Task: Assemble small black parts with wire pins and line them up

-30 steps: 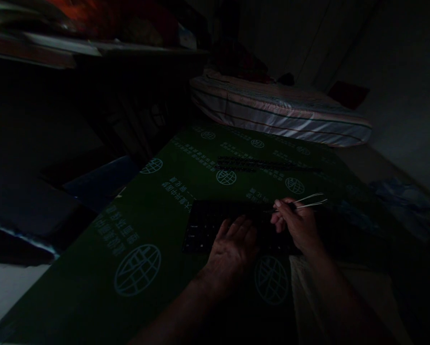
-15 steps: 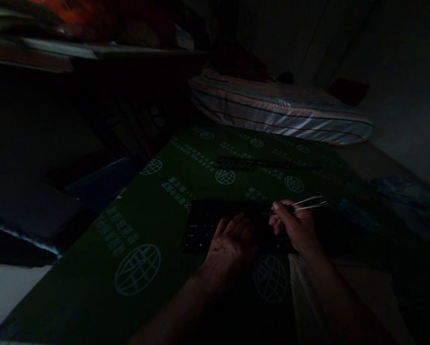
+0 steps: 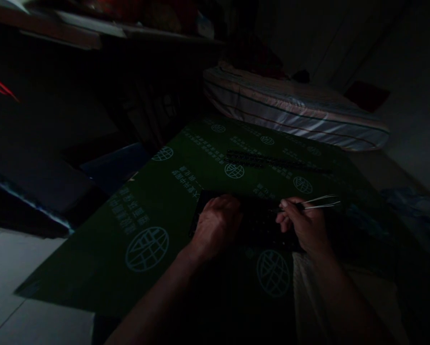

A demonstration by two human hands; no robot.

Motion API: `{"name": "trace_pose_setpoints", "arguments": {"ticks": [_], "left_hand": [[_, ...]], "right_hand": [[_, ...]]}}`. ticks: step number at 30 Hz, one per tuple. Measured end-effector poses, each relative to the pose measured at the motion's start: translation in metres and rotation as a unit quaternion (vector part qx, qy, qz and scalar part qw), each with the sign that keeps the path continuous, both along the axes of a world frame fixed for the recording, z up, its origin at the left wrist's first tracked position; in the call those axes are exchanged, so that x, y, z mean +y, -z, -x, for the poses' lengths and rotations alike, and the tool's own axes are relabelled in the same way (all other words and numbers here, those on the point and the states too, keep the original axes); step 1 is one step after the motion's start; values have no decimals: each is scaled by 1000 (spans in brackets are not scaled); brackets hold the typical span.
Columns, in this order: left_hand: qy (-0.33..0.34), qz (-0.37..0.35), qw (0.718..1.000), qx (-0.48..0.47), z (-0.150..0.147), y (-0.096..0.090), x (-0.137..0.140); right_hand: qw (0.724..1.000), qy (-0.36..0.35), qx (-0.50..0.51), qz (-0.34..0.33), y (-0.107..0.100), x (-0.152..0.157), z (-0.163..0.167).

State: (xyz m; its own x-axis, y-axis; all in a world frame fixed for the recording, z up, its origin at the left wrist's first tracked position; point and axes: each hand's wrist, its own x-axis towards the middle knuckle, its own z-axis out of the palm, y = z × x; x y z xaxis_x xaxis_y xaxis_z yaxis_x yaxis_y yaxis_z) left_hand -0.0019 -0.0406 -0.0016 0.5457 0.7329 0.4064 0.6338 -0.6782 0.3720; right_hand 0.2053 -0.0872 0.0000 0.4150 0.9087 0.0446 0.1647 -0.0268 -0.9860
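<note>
A dark keyboard (image 3: 261, 227) lies on the green table, its details mostly lost in the gloom. My left hand (image 3: 220, 218) is over the left part of the keyboard, its fingers curled down and their tips hidden. Whatever it may hold cannot be seen. Above the keyboard's right part, my right hand (image 3: 301, 220) is closed around a wire keycap puller (image 3: 320, 202). The puller's thin wire loops point right, away from the keys, and its dark handle sits between thumb and fingers.
Dark slim strips (image 3: 272, 160) lie farther back on the green printed tabletop (image 3: 186, 191). A striped mattress (image 3: 294, 105) stands beyond it. Crumpled plastic (image 3: 369, 223) is at the right, a pale cloth (image 3: 308, 287) at the front, and a loaded shelf (image 3: 92, 24) at upper left.
My left hand has moved left across the keyboard, and its fingers went from laid flat to curled. My right hand keeps the puller over about the same spot. The view has shifted slightly.
</note>
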Motion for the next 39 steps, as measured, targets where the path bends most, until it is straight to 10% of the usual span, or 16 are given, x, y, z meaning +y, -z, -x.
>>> {"name": "trace_pose_setpoints", "arguments": {"ticks": [9, 39], "left_hand": [[101, 31, 972, 212, -30, 9, -48], [41, -14, 973, 226, -35, 8, -65]], "right_hand": [[1000, 22, -14, 8, -4, -6, 0], [999, 22, -28, 29, 2, -9, 4]]}}
